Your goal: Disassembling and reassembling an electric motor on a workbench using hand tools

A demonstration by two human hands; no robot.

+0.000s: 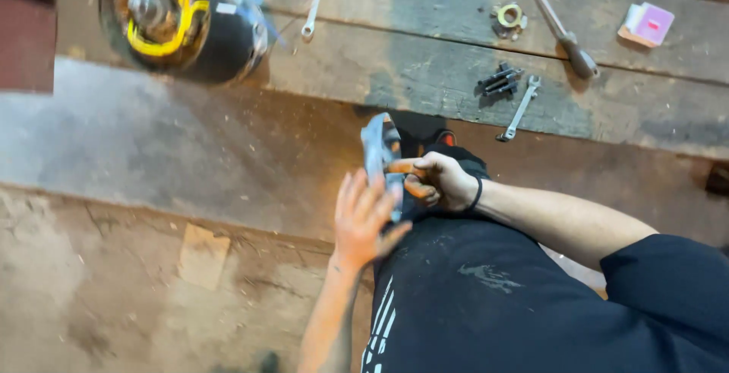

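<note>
Both hands on one grey metal part (pixel 380 149) — left hand (pixel 364 217) flat against its side, right hand (pixel 437 181) pinching its edge — above the wooden surface (pixel 425 61), spanner (pixel 520 107) nearby.

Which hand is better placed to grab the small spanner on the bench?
Right, probably. The right hand is at the metal part, on the side nearer the small spanner. The left hand lies flat against the part, farther off.
</note>
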